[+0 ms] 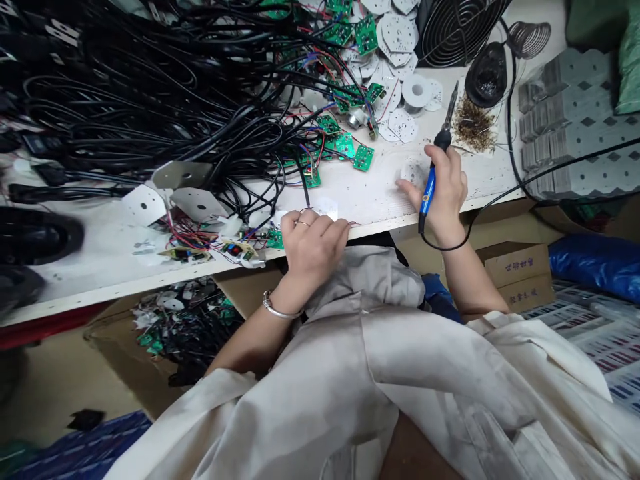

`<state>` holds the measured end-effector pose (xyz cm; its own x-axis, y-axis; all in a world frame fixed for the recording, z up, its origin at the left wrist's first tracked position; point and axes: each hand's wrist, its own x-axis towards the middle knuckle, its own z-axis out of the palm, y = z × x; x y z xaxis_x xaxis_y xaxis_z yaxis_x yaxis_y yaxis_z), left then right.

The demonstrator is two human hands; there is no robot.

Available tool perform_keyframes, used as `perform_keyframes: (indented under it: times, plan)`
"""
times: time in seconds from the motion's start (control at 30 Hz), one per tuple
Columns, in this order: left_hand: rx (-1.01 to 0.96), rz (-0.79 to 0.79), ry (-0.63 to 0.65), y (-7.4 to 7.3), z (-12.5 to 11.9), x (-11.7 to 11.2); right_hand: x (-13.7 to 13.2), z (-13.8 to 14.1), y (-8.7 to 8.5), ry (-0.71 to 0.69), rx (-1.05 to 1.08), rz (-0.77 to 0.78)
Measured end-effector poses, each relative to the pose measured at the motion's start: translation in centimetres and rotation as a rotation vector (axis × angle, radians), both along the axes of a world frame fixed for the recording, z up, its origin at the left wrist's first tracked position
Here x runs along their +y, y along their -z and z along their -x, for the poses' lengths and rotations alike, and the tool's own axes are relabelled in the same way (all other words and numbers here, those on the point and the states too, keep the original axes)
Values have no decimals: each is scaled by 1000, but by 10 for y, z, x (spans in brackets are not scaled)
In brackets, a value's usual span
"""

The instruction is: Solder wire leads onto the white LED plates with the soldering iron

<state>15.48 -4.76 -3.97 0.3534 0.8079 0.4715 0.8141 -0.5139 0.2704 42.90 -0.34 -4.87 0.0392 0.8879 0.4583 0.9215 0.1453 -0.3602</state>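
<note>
Beige smock (320, 400), right hand (449, 193) gripping soldering iron (427, 200)

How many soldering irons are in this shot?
1: the blue-handled soldering iron, gripped in the right hand over the bench, tip pointing up and away. Another could be hidden under the black cables heaped at left.

Iron (427, 193): glossy blue plastic handle, bare metal shaft. Boards (363, 157): glossy green, metal pins. Cables (150, 113): smooth black plastic sheathing, slight shine. Surface (380, 207): white, matt, scuffed. Bangle (280, 308): polished metal. Sleeve (325, 400): cream cloth, matt, creased, soiled. Carton (517, 267): matt brown cardboard.
</note>
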Motion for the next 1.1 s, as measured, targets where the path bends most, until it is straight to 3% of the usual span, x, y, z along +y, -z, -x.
perform_keyframes:
  times: [0.07,0.13,0.27,0.4,0.53,0.67,0.83,0.93,1.1]
  plan:
    - [-61,61,-34,3,2,2,-8,10,-5,-18,66,-27]
    - [-131,116,-70,5,1,2,-12,10,-10,-144,181,-7]
    - [-199,104,-114,8,-4,1,-9,-7,-10,-377,185,183]
    - [-278,50,-111,7,-10,-2,-5,-11,-1,-342,156,317]
    - [-293,118,-129,5,-11,-4,-8,3,9,-279,158,217]
    - [-235,128,-152,7,-8,-3,-22,36,10,-204,180,173]
    - [-154,28,-169,7,-13,2,-33,79,14,-164,132,196]
    - [-101,29,-88,6,-18,10,-33,79,18,-189,158,195]
    - [-102,163,31,2,-18,24,-34,62,20,-278,202,164]
